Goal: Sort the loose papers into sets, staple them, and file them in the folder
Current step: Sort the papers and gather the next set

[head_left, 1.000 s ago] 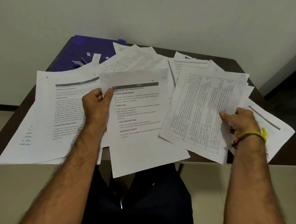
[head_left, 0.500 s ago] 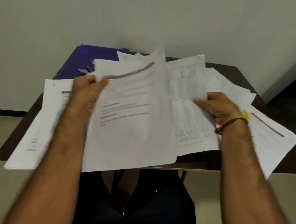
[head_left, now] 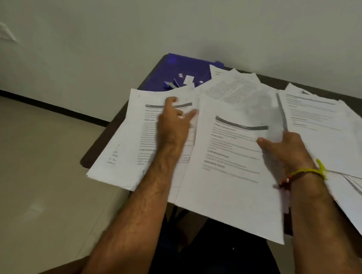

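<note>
Loose printed papers cover the dark table (head_left: 100, 146). A stack (head_left: 128, 146) lies at the left, and my left hand (head_left: 173, 123) rests on it with fingers spread, its thumb near the edge of the middle sheet. That middle text sheet (head_left: 226, 182) hangs over the table's near edge. My right hand (head_left: 289, 149) grips its right side, thumb on top, with another blurred sheet (head_left: 280, 113) standing up behind the fingers. More papers (head_left: 324, 128) spread to the right. A blue folder (head_left: 180, 71) lies at the back left corner.
Small items, among them what look like staple strips (head_left: 171, 85), sit on the folder. A wall rises right behind the table. Tiled floor (head_left: 36, 170) lies to the left. My dark-clothed legs (head_left: 211, 255) are under the table's near edge.
My left hand let go of the text sheet and moved onto the left stack. My right hand now holds that sheet. The view has swung left.
</note>
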